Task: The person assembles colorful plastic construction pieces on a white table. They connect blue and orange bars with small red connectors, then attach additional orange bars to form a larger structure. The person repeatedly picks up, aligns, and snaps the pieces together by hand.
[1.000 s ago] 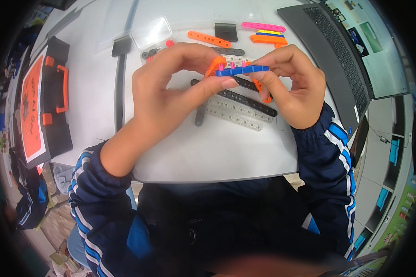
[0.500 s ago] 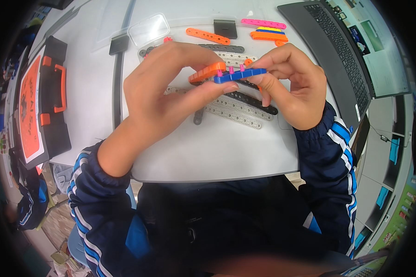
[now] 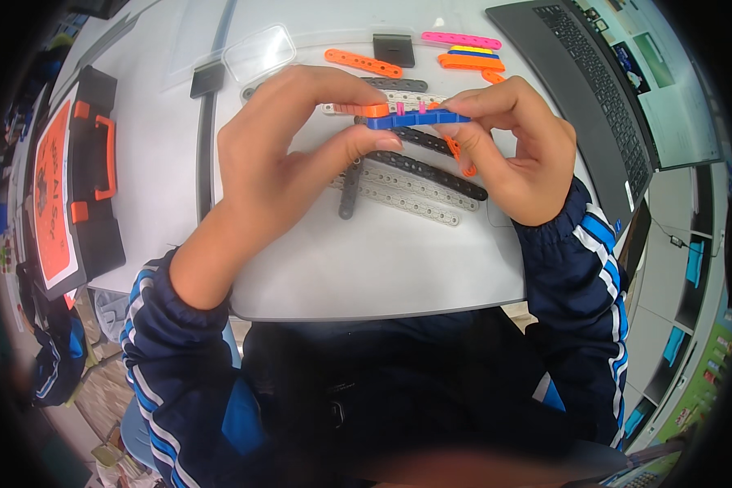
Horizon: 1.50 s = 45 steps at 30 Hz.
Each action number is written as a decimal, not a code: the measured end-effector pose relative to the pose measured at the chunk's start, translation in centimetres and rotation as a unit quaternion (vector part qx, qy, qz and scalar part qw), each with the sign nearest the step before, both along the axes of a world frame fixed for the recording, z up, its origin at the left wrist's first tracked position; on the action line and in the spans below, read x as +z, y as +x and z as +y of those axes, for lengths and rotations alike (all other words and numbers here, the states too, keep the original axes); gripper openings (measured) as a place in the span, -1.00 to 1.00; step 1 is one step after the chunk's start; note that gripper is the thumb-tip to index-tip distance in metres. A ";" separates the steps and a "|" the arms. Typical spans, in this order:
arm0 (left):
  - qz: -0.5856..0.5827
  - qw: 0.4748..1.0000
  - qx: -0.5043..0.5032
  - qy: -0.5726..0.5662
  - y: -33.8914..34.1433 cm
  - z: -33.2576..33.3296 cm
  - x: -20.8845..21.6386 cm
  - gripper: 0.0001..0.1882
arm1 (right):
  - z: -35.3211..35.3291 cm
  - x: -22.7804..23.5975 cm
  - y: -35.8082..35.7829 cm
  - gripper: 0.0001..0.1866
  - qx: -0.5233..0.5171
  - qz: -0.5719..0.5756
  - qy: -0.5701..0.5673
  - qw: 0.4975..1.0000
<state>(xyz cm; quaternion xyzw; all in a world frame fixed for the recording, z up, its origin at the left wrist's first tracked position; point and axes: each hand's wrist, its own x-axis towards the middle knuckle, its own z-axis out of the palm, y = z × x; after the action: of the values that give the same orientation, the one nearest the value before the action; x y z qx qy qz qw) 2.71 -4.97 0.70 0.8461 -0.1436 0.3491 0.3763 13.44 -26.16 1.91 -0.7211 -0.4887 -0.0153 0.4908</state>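
Observation:
A blue building beam (image 3: pixel 419 119) is held level above the table between both hands, with two pink pegs (image 3: pixel 399 108) standing up from it. My left hand (image 3: pixel 276 154) is closed, its index finger on top of an orange beam (image 3: pixel 376 110) and its thumb below the blue one. The orange beam's end sits over the blue beam's left end; whether a peg goes into it is hidden. My right hand (image 3: pixel 529 150) pinches the blue beam's right end between thumb and fingers. Several grey and black beams (image 3: pixel 439 179) lie on the table beneath.
Beyond the hands lie an orange beam (image 3: pixel 363 63), a pink beam (image 3: pixel 461 40), a small beam stack (image 3: pixel 472 60) and a clear plastic lid (image 3: pixel 260 54). An open laptop (image 3: pixel 581 73) stands at right, a black-and-orange case (image 3: pixel 89 163) at left.
The orange beam has come down and levelled over the blue beam's left end, hiding the left peg. The blue beam has turned from slanted to nearly level.

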 end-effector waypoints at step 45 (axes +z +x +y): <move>-0.056 0.994 -0.095 0.022 -0.2 -0.3 0.1 -0.72 | 0.2 0.4 2.0 -0.79 0.151 0.001 -0.044 0.988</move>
<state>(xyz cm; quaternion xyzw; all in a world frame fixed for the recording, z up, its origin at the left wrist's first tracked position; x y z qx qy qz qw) 2.53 -5.23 0.82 0.8159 -0.2518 0.3555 0.3802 15.48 -25.93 2.27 -0.6600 -0.5916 0.0808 0.4559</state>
